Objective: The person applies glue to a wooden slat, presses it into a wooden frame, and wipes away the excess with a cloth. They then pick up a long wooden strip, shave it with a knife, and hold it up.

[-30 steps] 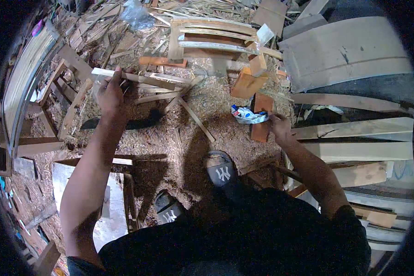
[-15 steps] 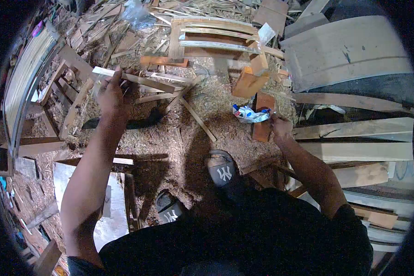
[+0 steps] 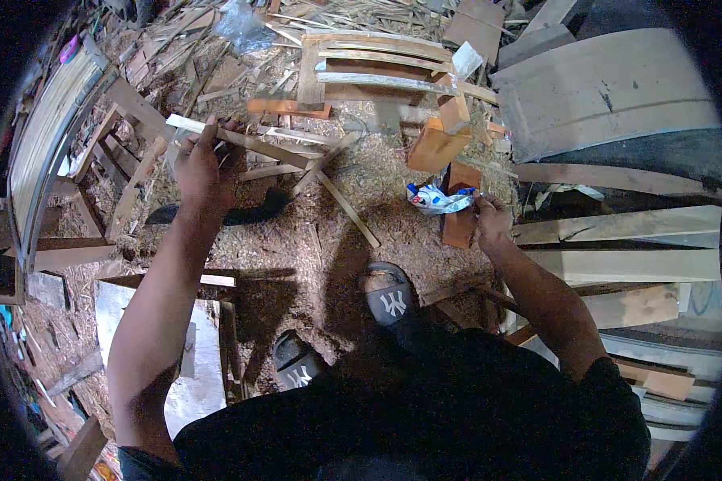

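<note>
My left hand point(image 3: 198, 164) is closed around a thin wooden strip point(image 3: 269, 150), whose pale end sticks out on the left and whose other end points right over loose sticks. At the right, my right hand point(image 3: 492, 220) pinches the edge of a crumpled white and blue plastic packet point(image 3: 436, 200). Under the packet lies a reddish-brown wood block point(image 3: 459, 228), partly covered by it. Just above that block sits an orange-toned wood block point(image 3: 439, 146). Loose wooden sticks point(image 3: 346, 210) cross on the sawdust between my two hands.
A wooden frame with slats point(image 3: 385, 76) stands at the far side. Long boards point(image 3: 618, 264) and a wide curved panel point(image 3: 610, 92) line the right. Curved stacked strips point(image 3: 52, 152) rise at the left. My sandals point(image 3: 387, 301) stand on the sawdust floor beside a white-faced box point(image 3: 196, 385).
</note>
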`<action>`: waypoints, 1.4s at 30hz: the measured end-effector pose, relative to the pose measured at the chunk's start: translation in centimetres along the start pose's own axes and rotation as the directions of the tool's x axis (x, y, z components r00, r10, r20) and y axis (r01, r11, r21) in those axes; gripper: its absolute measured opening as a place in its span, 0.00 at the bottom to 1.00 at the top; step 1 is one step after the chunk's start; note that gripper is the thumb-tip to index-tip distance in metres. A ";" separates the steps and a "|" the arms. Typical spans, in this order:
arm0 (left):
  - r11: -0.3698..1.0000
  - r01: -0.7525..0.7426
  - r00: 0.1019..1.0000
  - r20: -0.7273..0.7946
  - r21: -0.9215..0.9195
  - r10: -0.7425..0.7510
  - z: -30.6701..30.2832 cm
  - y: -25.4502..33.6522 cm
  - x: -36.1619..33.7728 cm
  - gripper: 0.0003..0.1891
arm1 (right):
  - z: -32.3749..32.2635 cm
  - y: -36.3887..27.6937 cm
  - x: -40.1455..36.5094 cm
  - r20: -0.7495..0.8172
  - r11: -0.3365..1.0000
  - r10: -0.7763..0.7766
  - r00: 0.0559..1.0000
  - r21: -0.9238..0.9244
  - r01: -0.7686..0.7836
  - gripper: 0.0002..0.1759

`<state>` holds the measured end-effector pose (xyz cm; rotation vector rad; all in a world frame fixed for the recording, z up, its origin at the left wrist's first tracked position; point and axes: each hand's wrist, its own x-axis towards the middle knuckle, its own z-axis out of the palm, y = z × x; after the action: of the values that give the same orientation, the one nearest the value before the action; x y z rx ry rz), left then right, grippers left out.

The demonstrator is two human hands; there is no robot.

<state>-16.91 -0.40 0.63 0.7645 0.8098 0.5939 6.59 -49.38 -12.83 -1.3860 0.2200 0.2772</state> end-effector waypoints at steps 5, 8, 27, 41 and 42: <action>1.000 -0.015 1.000 -0.009 -0.015 0.015 0.5 0.0 -0.7 0.09 | 2.1 -2.0 -2.1 -0.057 0.957 -0.001 0.998 -0.289 -0.015 0.09; 1.000 0.009 1.000 -0.021 0.017 -0.008 0.8 0.1 -0.8 0.09 | 2.7 -2.5 -2.4 -0.073 0.955 -0.006 0.997 -0.295 -0.015 0.09; 1.000 -0.010 0.999 -0.041 -0.011 0.010 1.0 -0.3 -0.8 0.09 | 2.2 -2.6 -2.2 -0.028 0.952 0.005 1.000 -0.306 -0.013 0.15; 0.998 -0.034 0.999 -0.015 0.046 0.035 1.1 -0.3 -1.1 0.08 | 0.0 -0.8 -0.2 0.072 0.921 -0.131 0.989 -0.361 0.148 0.13; 0.997 -0.047 0.999 -0.017 0.066 0.049 1.2 -0.2 -1.3 0.08 | 0.3 -1.1 -0.4 0.072 0.921 -0.131 0.989 -0.360 0.148 0.13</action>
<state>-16.61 -1.86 1.55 0.8414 0.8327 0.6204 6.57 -49.29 -11.67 -1.7540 0.0287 0.2385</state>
